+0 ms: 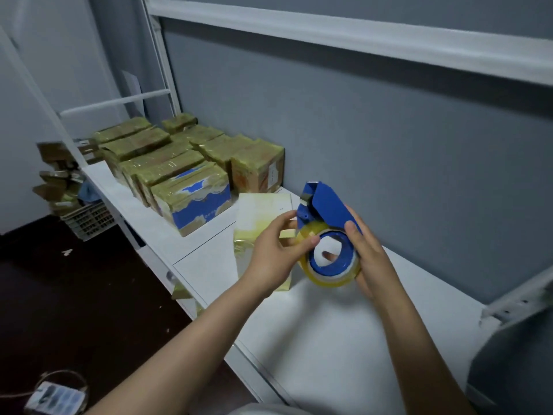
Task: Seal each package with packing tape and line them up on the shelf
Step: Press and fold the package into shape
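Observation:
A blue tape dispenser [324, 205] carrying a roll of clear yellowish packing tape [329, 275] is held above the white shelf [323, 339]. My right hand [369, 256] grips the roll from the right, a fingertip showing through its core. My left hand [276, 253] pinches the roll's left edge with thumb and fingers. Under my hands lies a pale yellow-white package [260, 217], flat on the shelf. Several taped packages [167, 163] stand in rows at the shelf's far left, the nearest one blue [197, 202].
A grey wall runs behind the shelf, with a white rail [359, 34] overhead. Left of the shelf a plastic crate [86, 220] holds more boxes on the dark floor. A power strip [54, 396] lies at bottom left. A grey object [514, 363] sits at right.

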